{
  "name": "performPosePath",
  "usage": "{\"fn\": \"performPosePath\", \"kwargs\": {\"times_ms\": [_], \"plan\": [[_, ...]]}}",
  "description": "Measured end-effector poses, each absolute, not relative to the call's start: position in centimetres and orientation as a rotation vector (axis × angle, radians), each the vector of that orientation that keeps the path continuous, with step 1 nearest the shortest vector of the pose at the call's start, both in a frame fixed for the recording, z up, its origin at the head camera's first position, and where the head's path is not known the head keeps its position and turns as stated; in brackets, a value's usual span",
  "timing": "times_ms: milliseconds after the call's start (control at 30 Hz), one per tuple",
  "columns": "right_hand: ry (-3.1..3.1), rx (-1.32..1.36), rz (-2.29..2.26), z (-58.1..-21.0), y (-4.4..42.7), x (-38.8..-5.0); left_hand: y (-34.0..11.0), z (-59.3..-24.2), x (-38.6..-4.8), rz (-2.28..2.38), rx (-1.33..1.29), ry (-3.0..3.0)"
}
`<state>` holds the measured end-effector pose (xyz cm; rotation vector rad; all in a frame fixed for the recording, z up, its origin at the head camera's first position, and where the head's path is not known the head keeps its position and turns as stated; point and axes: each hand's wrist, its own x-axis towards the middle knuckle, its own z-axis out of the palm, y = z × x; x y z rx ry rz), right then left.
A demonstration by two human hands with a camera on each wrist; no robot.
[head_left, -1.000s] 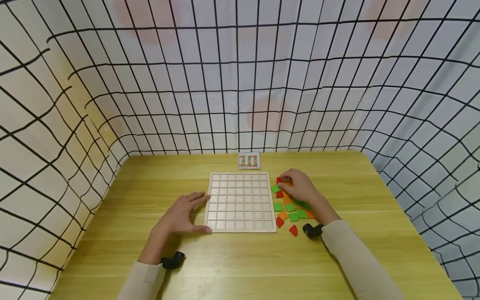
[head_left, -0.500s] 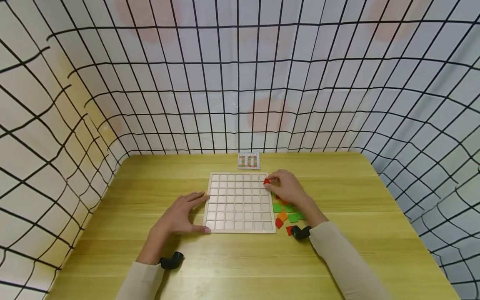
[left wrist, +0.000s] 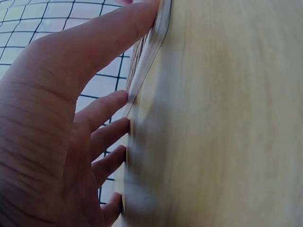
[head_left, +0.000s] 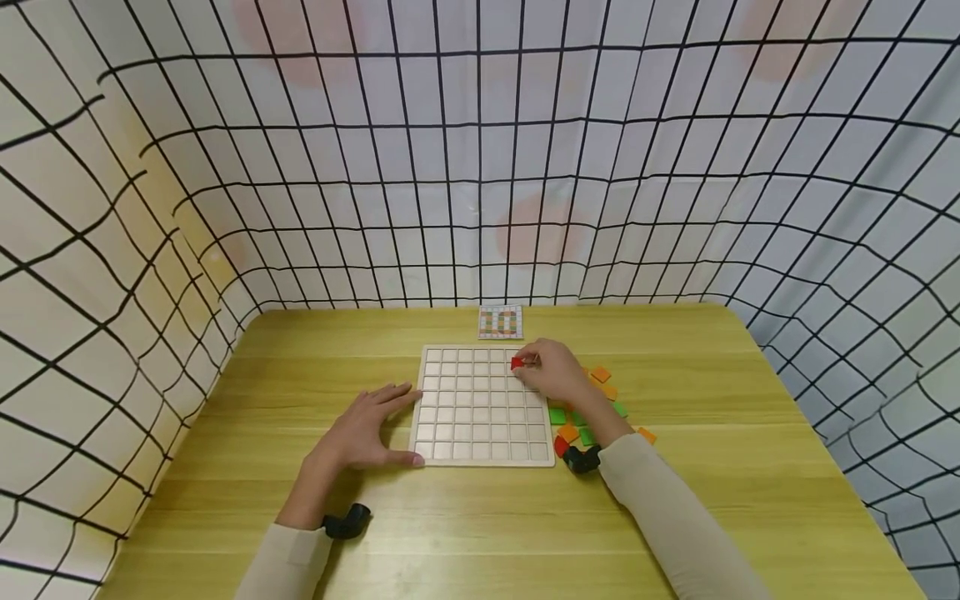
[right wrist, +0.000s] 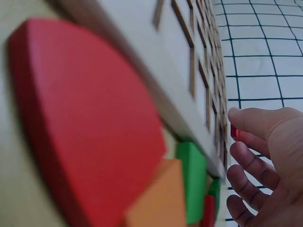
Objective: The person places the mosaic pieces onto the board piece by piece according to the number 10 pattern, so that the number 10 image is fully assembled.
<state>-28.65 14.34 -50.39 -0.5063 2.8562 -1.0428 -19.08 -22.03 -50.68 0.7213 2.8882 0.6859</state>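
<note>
A pale wooden grid board [head_left: 480, 406] lies flat on the table, its square recesses bare. My right hand [head_left: 553, 372] pinches a red piece [head_left: 517, 363] between thumb and index finger over the board's upper right cells. In the right wrist view the red piece [right wrist: 234, 131] is mostly hidden by the fingertips. My left hand [head_left: 366, 427] has its fingers spread, thumb and index finger touching the board's left edge. From the left wrist, the left hand [left wrist: 90, 118] shows its thumb against the board's side [left wrist: 151, 52] and the other fingertips on the table.
Loose green pieces [head_left: 557, 416], orange pieces [head_left: 601, 375] and a red quarter-round piece [right wrist: 90, 118] lie right of the board, partly under my right forearm. A small patterned card [head_left: 500, 322] lies behind the board. Gridded cloth [head_left: 480, 167] encloses the table's back and sides.
My right hand has taken the red piece from the loose pile and moved left over the board's upper right. The left hand has stayed at the board's edge.
</note>
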Motion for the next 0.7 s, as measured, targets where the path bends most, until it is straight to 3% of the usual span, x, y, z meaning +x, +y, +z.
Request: {"fn": "performPosePath", "kwargs": {"times_ms": [700], "plan": [[2.883, -0.529, -0.956, -51.32, 14.1, -28.91, -22.01, -50.95, -19.31, 0.682, 0.706, 2.882]]}}
